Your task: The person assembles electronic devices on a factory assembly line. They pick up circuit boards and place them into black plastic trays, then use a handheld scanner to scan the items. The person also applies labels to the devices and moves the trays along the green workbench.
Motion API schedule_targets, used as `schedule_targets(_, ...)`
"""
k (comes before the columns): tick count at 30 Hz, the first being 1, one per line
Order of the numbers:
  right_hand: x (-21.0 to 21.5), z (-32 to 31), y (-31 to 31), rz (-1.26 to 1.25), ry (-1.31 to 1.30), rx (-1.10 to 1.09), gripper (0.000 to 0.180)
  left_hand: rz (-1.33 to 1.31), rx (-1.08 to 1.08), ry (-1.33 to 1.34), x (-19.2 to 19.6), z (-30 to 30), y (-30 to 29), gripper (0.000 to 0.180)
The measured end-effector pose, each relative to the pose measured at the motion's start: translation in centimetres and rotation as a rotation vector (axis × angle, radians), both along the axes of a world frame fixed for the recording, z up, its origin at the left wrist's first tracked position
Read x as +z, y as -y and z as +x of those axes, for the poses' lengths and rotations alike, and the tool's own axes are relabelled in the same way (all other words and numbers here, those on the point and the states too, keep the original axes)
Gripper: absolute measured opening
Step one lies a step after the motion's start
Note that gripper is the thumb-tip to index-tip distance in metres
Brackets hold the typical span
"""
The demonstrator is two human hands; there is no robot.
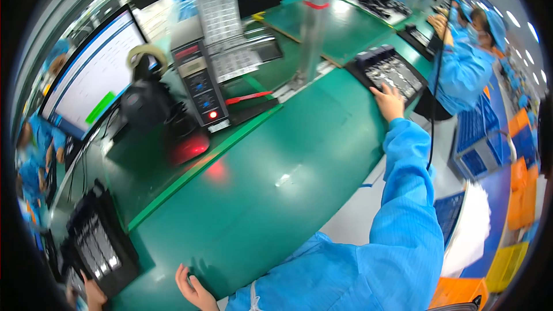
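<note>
My right hand [390,102] reaches far to the right, its fingers over the near edge of a black tray [364,74] that carries shiny metallic pieces [396,75]. What lies under those fingers is hidden. Low in the picture, my left hand [194,291] hovers over the green bench [276,178], empty, with fingers slightly bent and apart. Further left stands a similar black tray [128,256] with shiny strips. Another person's hand [94,295] touches that tray's near side.
A monitor [95,66], a black scanner on a stand [147,103] and a control box [200,83] with a red light line the bench's far side. A red pen [249,98] lies beside a metal post [315,29]. A co-worker [469,72] sits at right, near blue crates [478,132].
</note>
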State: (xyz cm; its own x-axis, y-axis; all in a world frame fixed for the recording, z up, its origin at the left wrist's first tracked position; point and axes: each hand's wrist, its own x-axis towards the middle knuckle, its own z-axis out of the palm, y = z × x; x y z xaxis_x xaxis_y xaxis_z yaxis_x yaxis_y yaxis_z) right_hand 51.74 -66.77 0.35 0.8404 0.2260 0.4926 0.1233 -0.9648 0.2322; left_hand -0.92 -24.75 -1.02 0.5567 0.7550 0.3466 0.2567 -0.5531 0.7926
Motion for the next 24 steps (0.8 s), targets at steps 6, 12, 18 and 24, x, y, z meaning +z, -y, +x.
schedule_targets(6, -0.2, 4.6, 3.6, 0.006, -0.204, -0.089, 0.044, 0.128, 0.224, -0.070, 1.7, -1.6, -2.4, 0.021)
schedule_targets(12, -4.0, 1.2, -7.0, 0.189, -0.182, 0.539, 0.031, -0.418, 0.681, 0.466, 3.0, -4.7, -10.4, 0.044)
schedule_targets(18, -0.7, -12.6, -20.3, 0.346, -0.434, 0.933, 0.021, -0.620, 0.739, 1.042, 0.9, -8.1, -20.5, 0.059)
schedule_targets(24, 0.4, -19.3, -24.9, 0.460, -0.567, 1.206, 0.015, -0.615, 0.788, 1.163, 0.8, -8.2, -22.8, 0.089)
